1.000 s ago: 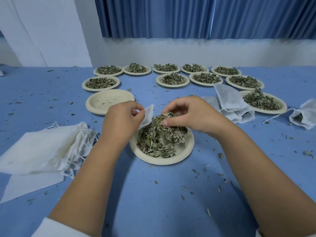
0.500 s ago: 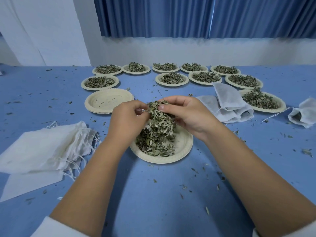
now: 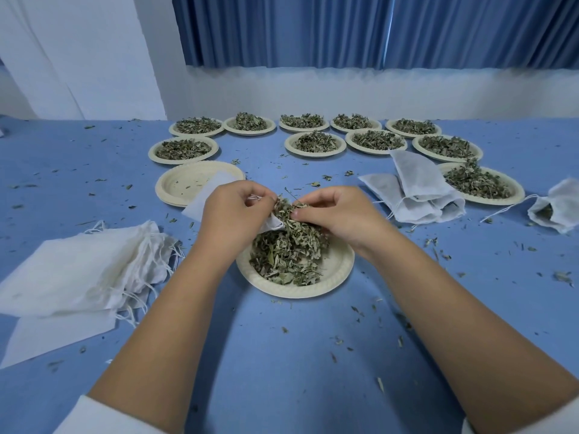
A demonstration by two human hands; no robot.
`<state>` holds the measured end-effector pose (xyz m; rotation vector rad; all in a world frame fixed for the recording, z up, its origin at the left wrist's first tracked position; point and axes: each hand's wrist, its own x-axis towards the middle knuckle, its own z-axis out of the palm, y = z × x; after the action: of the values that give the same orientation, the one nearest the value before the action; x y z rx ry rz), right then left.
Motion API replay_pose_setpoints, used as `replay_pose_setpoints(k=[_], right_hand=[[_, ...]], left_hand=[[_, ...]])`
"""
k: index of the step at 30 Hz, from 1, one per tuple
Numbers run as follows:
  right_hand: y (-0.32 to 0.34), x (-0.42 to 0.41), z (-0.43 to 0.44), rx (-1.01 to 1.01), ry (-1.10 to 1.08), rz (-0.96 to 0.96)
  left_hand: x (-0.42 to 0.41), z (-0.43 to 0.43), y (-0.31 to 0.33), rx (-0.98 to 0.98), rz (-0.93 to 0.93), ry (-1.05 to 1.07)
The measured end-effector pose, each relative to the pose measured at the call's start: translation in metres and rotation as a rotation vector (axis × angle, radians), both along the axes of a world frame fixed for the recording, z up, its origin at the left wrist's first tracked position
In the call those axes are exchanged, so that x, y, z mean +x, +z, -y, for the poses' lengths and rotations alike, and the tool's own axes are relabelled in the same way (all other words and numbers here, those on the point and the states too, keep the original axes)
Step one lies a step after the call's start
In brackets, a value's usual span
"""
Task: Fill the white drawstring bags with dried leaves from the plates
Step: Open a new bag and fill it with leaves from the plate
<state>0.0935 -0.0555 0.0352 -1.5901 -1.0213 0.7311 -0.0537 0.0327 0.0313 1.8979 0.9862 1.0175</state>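
Surface: You are at a blue table (image 3: 282, 355) littered with leaf crumbs, with a white wall (image 3: 344, 92) and a blue curtain (image 3: 344, 29) behind it.
Left hand: Your left hand (image 3: 232, 214) pinches the mouth of a white drawstring bag (image 3: 206, 195). It holds the mouth over the far edge of the near plate (image 3: 340, 272), and the cloth trails back toward the empty plate (image 3: 181, 186).
Right hand: Your right hand (image 3: 332, 211) has its fingertips pressed together on a tuft of dried leaves (image 3: 283, 208) right at the bag's opening.
Step in hand: You appear to be stuffing this bag. How much is inside is hidden behind your left hand.
Near plate: A good heap (image 3: 288, 255) is left on it, so this plate is far from emptied.
Done: A small pile of filled bags (image 3: 410, 183) lies to your right. One more bag (image 3: 560, 205) sits at the right edge, mouth open, leaves showing and string loose. The empty plate suggests at least one portion is finished.
Left to do: Ten far plates (image 3: 316, 152) are heaped with leaves, and a stack of flat bags (image 3: 84, 267) waits on your left.
Progress: Early, by my reading; most of the portions are untouched.
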Motion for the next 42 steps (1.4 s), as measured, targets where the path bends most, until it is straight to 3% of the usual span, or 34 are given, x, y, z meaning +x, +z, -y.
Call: replay_pose_setpoints(k=[10, 19, 24, 30, 37, 42], right_hand=[[-0.01, -0.001, -0.007, -0.062, -0.082, 0.393], [-0.012, -0.003, -0.006, -0.059, -0.043, 0.603], [-0.008, -0.006, -0.005, 0.013, -0.06, 0.46], [0.001, 0.0, -0.002, -0.026, 0.032, 0.087], [-0.003, 0.002, -0.004, 0.024, 0.114, -0.203], [-0.01, 0.002, -0.008, 0.03, 0.031, -0.193]], left_hand=[[0.002, 0.003, -0.001, -0.033, -0.01, -0.042], [0.003, 0.002, -0.002, -0.046, -0.012, 0.01], [0.005, 0.005, -0.002, -0.052, -0.024, -0.032], [0.003, 0.003, -0.003, -0.053, -0.032, -0.024], [0.002, 0.001, 0.0, -0.137, 0.038, -0.048], [0.003, 0.003, 0.002, -0.207, 0.085, -0.121]])
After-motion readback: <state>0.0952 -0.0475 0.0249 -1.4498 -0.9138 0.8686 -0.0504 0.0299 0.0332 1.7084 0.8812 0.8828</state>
